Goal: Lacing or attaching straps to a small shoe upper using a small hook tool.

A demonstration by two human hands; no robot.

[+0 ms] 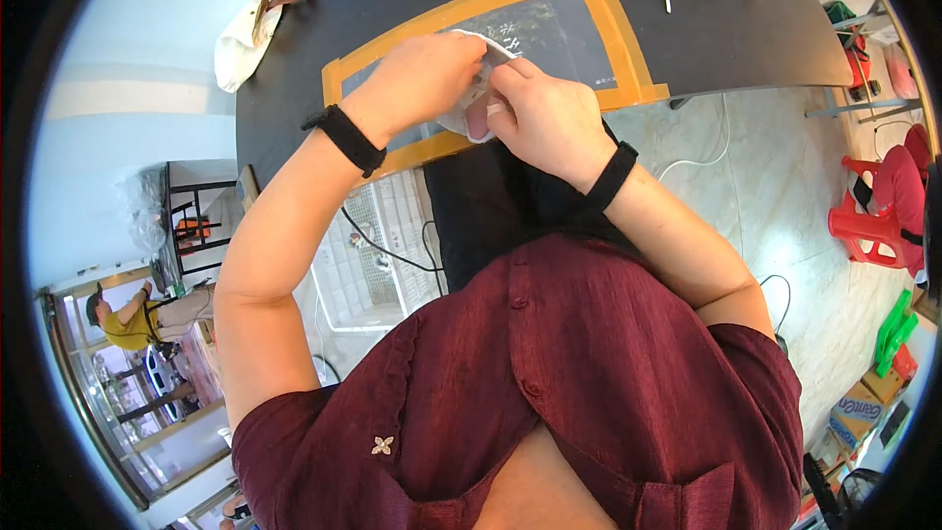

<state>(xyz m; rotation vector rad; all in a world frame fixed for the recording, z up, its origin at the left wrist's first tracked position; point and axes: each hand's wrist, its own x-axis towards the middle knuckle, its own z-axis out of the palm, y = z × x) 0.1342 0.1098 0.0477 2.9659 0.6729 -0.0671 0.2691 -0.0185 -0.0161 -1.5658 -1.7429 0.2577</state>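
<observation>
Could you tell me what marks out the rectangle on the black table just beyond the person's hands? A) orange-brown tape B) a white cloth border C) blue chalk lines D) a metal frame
A: strips of orange-brown tape frame a rectangle on the black table, and the left hand and the right hand hold a small white piece over its near edge.

White mask (473, 108), orange tape border (628, 34), black table (726, 29), maroon shirt (589, 363).

Maroon short-sleeved shirt (589, 373), black wristbands (345, 139), small flower pin (382, 446).
</observation>
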